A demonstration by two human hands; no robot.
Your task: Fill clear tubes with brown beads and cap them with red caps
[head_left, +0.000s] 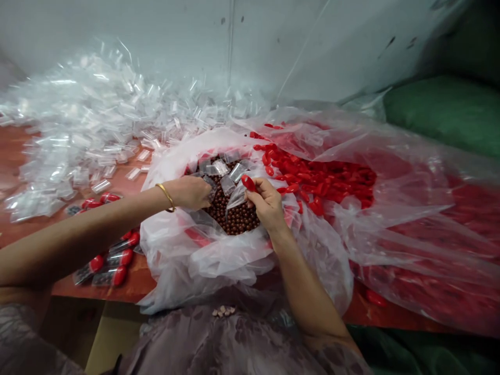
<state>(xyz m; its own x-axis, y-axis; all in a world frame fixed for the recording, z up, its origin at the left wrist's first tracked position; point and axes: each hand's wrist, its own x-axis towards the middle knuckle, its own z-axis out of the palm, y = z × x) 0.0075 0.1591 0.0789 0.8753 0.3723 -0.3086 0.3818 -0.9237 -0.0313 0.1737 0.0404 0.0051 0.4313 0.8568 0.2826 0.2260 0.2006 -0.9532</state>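
A bowl-like hollow lined with white plastic sheeting (222,260) holds many small round brown beads (234,219). Several small clear plastic containers (227,185) lie on top of the beads. My left hand (193,192) reaches in from the left, its fingers closed and pointing down at the beads. Clear plastic shows beside those fingers, but what they grip is hidden. Over the right side of the beads, my right hand (267,204) pinches a glossy red cap (247,182) between thumb and fingers.
A large heap of clear plastic containers (94,114) spreads across the reddish table (15,151). Filled containers with red caps (119,273) lie beneath my left forearm. At right, an open translucent bag (410,224) spills red caps (336,179). Behind it sits a green sack (441,109).
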